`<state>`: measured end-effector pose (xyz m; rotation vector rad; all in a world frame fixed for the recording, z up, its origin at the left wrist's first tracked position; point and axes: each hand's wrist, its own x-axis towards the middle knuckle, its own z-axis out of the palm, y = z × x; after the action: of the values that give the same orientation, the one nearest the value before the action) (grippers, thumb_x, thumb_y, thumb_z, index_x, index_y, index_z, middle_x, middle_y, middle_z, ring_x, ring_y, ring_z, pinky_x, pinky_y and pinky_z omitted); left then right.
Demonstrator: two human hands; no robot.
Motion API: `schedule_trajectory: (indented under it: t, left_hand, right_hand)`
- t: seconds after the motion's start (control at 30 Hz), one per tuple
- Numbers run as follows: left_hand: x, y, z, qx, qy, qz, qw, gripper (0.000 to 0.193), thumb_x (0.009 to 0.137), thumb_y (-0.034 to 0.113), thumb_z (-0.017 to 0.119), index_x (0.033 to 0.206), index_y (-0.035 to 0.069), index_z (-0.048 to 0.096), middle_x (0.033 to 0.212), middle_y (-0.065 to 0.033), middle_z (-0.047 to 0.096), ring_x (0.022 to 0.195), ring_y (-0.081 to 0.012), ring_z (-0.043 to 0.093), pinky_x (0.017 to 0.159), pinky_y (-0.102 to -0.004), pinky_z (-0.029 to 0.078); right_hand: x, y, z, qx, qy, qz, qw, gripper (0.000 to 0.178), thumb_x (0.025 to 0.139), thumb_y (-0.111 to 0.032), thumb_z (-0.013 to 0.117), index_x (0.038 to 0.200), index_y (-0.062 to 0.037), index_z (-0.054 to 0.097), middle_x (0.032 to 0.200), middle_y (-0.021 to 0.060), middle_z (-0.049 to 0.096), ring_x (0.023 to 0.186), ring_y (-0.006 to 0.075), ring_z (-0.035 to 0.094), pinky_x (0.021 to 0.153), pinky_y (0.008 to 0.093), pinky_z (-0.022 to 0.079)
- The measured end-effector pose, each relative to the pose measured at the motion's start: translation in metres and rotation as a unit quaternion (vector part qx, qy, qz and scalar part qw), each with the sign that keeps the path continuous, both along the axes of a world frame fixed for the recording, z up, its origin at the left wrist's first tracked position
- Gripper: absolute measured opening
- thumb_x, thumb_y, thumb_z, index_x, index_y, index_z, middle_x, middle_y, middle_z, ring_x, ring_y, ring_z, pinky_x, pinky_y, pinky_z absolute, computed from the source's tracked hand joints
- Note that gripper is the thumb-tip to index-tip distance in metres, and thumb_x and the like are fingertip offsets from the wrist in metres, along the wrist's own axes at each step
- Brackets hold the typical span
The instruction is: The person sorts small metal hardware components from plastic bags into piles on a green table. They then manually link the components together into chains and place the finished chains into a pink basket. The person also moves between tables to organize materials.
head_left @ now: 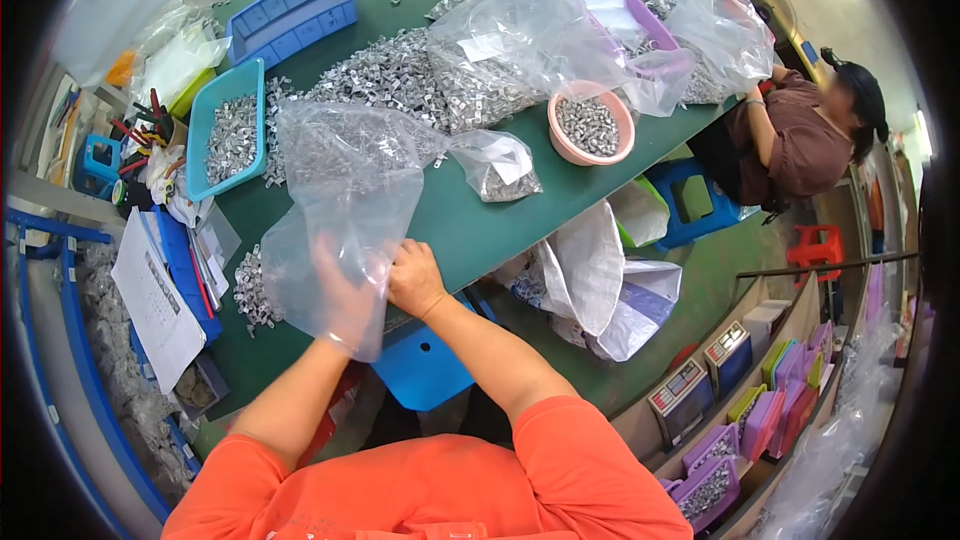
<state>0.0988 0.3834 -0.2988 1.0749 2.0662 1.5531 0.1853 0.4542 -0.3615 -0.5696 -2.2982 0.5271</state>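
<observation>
A large clear plastic bag (340, 195) stands limp over the near edge of the green table (450, 205), its upper part lying against a heap of small grey metal parts (385, 70). My left hand (345, 290) shows only hazily through the plastic, so its fingers are blurred. Beside it, the fingers of my right hand (415, 278) are curled closed on the bag's right edge. Next to the bag lies a small pile of metal parts (255, 290). A smaller clear bag (497, 165) with parts and a white label rests beyond my right hand.
Left of the heap stands a turquoise tray (262, 125) of parts; a blue bin (290, 15) lies farther back. A pink bowl (565, 145) of parts sits near the right edge. Papers (155, 290) lie at left. Another person (800, 135) works at right, by a blue stool (690, 205).
</observation>
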Motion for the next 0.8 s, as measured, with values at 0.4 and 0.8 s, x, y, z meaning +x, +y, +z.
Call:
schedule_trajectory:
  t: [0.4, 0.8]
  left_hand:
    - [-0.088, 0.172, 0.058, 0.006, 0.107, -0.055, 0.993, 0.107, 0.061, 0.044, 0.077, 0.139, 0.005, 0.016, 0.138, -0.0241, 0.025, 0.129, -0.0324, 0.025, 0.102, -0.0392, 0.027]
    - [-0.140, 0.204, -0.015, -0.332, 0.425, -0.108, 0.836, 0.065, 0.083, 0.048, 0.047, 0.138, 0.020, 0.027, 0.146, -0.0139, 0.013, 0.133, -0.0362, 0.016, 0.105, -0.0497, 0.019]
  right_hand:
    - [-0.001, 0.000, 0.002, -0.023, -0.013, 0.013, 1.000, 0.030, 0.061, -0.018, 0.068, 0.090, -0.0160, 0.059, 0.098, 0.0034, 0.055, 0.086, 0.0237, 0.052, 0.069, 0.0371, 0.041]
    - [-0.006, 0.001, 0.009, -0.025, -0.033, 0.024, 0.999, 0.026, 0.065, -0.021, 0.067, 0.090, -0.0170, 0.060, 0.097, 0.0027, 0.055, 0.081, 0.0242, 0.052, 0.067, 0.0386, 0.041]
